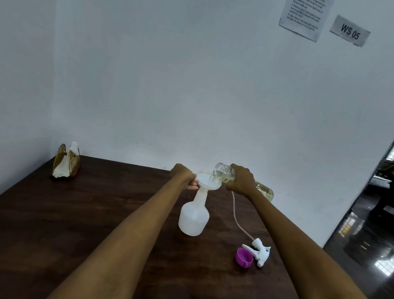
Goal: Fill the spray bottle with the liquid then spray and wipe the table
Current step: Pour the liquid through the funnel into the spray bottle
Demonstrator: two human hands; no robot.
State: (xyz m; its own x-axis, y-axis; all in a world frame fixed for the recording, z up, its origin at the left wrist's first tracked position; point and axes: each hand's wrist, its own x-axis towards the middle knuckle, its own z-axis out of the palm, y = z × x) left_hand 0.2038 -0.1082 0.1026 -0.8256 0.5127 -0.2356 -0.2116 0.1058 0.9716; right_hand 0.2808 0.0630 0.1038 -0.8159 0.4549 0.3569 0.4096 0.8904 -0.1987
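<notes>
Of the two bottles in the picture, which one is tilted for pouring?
The clear bottle of yellowish liquid, gripped by the right hand, is tilted. The white spray bottle stands upright under the funnel.

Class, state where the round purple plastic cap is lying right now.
In the head view, the round purple plastic cap lies on the dark wooden table, near its right edge, touching the white trigger spray head, right of the white spray bottle.

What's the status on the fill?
Left hand holds funnel on spray bottle. Right hand tips jar, pouring. Nothing blocking.
</notes>
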